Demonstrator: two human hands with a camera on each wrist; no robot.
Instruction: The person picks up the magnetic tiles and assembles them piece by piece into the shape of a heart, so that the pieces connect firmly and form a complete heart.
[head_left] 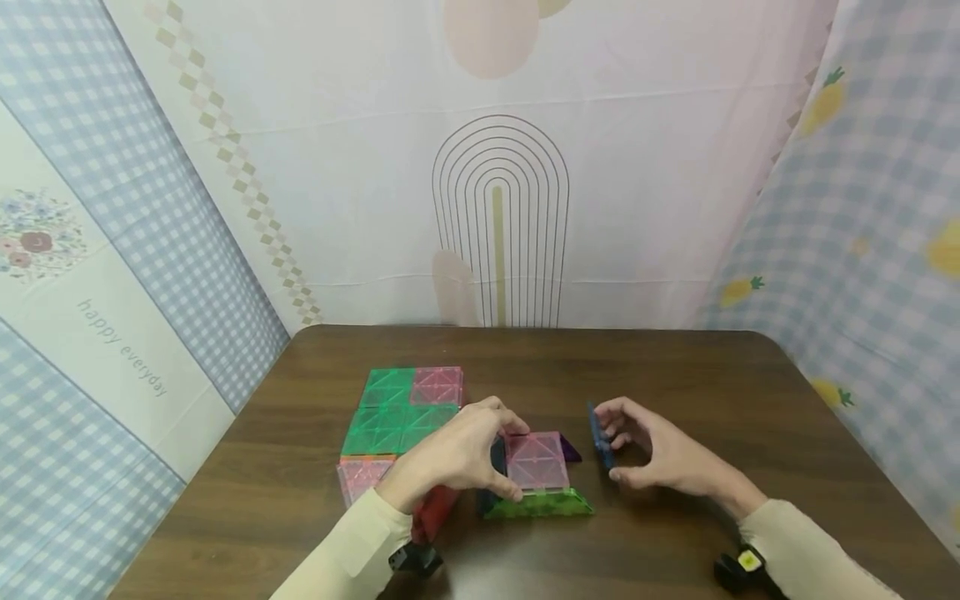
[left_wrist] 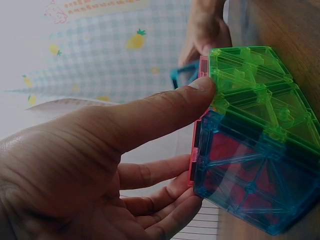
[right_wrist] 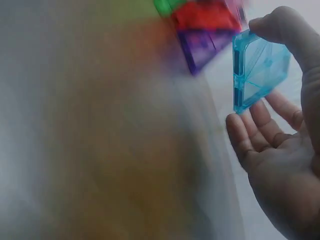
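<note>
A small structure of magnetic tiles stands on the table, with a pink square tile point(head_left: 537, 461) on top. A lime green side point(head_left: 540, 504) slopes down at its front, a blue side point(left_wrist: 250, 185) closes its left, and a purple triangle tile point(head_left: 572, 450) sticks out at the back right. My left hand point(head_left: 472, 446) holds the structure's left part, thumb at the front corner and fingers at the back. To the right, apart from it, my right hand point(head_left: 660, 450) pinches a translucent blue magnetic tile point(right_wrist: 260, 70) on edge between thumb and fingers.
Left of the structure lies a block of flat green tiles point(head_left: 382, 425) with a pink tile point(head_left: 437, 386) at its back corner. Another pink tile point(head_left: 362, 479) and a red tile point(head_left: 433, 510) sit nearer, partly behind my left forearm. The wooden table point(head_left: 675, 367) ends at patterned cloth walls.
</note>
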